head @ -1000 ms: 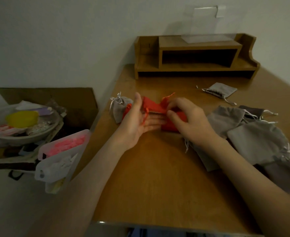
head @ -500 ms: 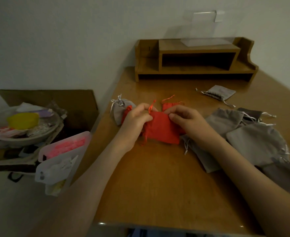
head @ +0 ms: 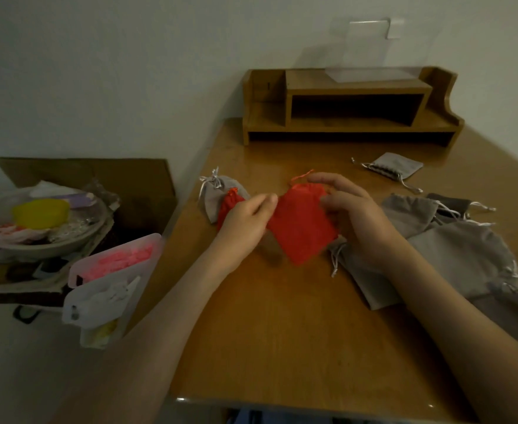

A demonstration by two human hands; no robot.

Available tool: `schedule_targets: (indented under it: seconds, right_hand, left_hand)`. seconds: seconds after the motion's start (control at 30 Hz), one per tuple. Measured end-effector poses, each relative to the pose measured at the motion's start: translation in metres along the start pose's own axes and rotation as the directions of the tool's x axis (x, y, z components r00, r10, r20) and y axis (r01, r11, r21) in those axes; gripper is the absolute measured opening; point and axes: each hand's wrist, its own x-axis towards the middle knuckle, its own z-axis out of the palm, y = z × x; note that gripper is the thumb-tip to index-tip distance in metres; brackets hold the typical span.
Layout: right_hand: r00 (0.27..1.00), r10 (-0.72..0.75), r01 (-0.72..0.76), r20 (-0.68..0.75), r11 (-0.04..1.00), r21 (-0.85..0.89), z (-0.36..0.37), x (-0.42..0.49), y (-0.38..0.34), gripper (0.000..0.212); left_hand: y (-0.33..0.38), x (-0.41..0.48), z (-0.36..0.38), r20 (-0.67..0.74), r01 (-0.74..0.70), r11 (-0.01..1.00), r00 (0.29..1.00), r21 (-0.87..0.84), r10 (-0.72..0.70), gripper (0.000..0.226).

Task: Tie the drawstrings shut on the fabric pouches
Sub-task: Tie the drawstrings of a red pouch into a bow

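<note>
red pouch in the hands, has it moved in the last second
Yes: the red pouch has shifted slightly right, away from the tied grey pouch, and turned corner-down.

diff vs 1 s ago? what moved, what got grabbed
The red fabric pouch was spread out and turned, its mouth now pointing away from the person. The left hand, flat under it before, now pinches its left edge; the right hand keeps hold of its right side. The grey fabric pouches stayed put.
</note>
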Motion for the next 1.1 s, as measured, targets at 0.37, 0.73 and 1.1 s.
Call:
schedule_targets:
  seconds: [0.37, 0.73, 1.1]
  right_hand:
    - [0.980, 0.008, 0.078, 0.200, 0.906, -0.416, 0.007, 0.001, 0.013, 0.024]
    - [0.986, -0.138, 0.041, -0.089, 0.730, -0.682, -0.011, 0.007, 0.011, 0.031]
    - [0.974, -0.222, 0.227, 0.048, 0.958, -0.176, -0.001, 0.002, 0.002, 0.022]
  left_hand:
    - [-0.003, 0.000, -0.005, -0.130, -0.140, 0.989, 0.983, -0.050, 0.133, 0.037]
    - [-0.011, 0.000, -0.011, -0.113, -0.159, 0.959, 0.975, 0.233, 0.189, 0.046]
    - [-0.011, -0.002, -0.001, 0.143, -0.384, 0.898, 0.922, 0.215, 0.360, 0.017]
